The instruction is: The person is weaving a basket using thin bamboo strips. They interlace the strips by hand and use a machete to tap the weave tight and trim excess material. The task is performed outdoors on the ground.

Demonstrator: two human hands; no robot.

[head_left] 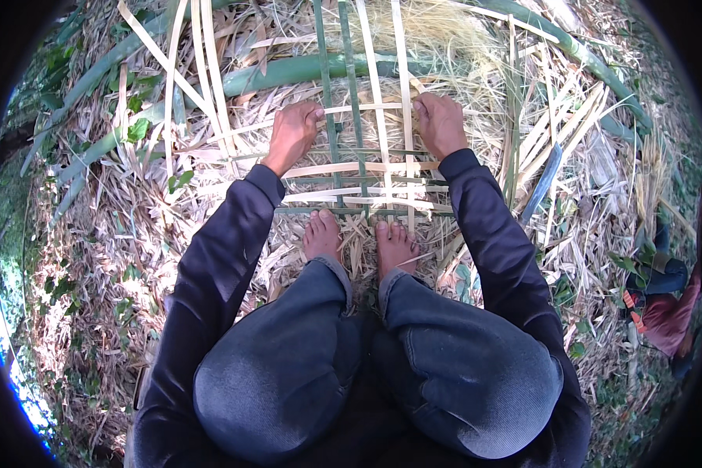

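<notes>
Jeans knees [257, 382] nearest, then bare feet [398, 248] at near edge of flat open weave [339, 168], green and pale strips crossing on dry litter; past the near rows, pale cross strip [366, 108] spans between the hands; left hand [295, 134] fingers curled closed on it; right hand [442, 123] curled at its right end, fingertips hidden, can't tell if gripping; beyond, thick green pole [281, 73] under the lengthwise strips

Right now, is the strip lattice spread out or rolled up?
Spread out: the strip lattice lies open, its green and pale strips visibly crossing.
</notes>
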